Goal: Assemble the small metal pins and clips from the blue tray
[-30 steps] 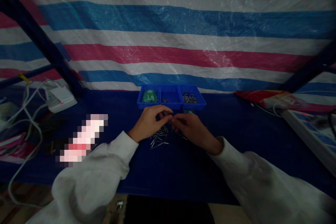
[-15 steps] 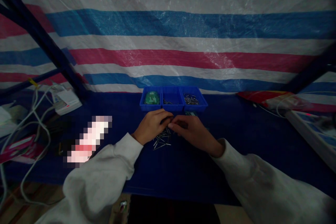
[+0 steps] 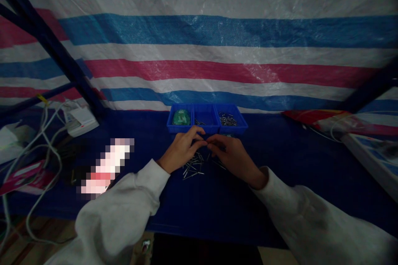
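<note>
**Fingertips meet over a scatter of metal pins in front of three blue bins**

The left hand and the right hand come together above the dark blue table, fingertips pinched toward each other near the middle. Something small may sit between them, but the dim light hides it, so I cannot tell what either hand grips, if anything. Just below the fingertips lies a loose pile of thin metal pins, spread on the table surface and touching neither bin.

Judging from the pile, a good many pins remain unsorted on the table.

Just beyond the hands stands a row of three blue bins. The left compartment holds a green packet. The middle one looks nearly bare, with a few small pieces at its left corner. The right one holds a heap of small metal parts.

White cables lie well apart at the left edge, before the striped tarp.
</note>
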{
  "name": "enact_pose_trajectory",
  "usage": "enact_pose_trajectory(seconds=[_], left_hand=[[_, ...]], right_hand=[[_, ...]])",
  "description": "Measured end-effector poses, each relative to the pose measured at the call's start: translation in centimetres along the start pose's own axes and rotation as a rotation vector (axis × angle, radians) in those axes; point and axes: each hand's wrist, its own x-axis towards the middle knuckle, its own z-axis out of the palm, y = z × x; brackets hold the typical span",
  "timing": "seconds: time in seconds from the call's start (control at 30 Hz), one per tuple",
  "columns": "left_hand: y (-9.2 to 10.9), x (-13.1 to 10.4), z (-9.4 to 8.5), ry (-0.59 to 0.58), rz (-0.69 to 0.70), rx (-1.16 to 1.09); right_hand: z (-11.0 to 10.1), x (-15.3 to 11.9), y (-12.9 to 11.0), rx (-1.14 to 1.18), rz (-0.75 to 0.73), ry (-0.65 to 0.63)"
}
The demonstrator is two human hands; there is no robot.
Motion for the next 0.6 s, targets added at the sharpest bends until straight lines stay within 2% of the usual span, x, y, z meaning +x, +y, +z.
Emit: enact_pose_trajectory(seconds=[0.17, 0.27, 0.33, 0.5, 0.6], left_hand=[[0.1, 0.1, 0.1, -0.014, 0.003, 0.037], [-0.3, 0.1, 0.2, 0.081, 0.012, 0.137], [-0.4, 0.0, 0.4, 0.145, 0.0, 0.179], [-0.5, 0.0, 0.4, 0.179, -0.008, 0.235], [-0.5, 0.1, 0.1, 0.194, 0.002, 0.25]], right_hand=[[-0.4, 0.2, 0.1, -0.133, -0.12, 0.033], [-0.9, 0.5, 0.5, -0.204, -0.146, 0.062], [-1.4, 0.8, 0.8, -0.235, -0.121, 0.135], [-3.3, 1.8, 2.0, -0.277, 0.037, 0.433], [-4.2, 2.1, 2.5, -0.296, 0.075, 0.469]])
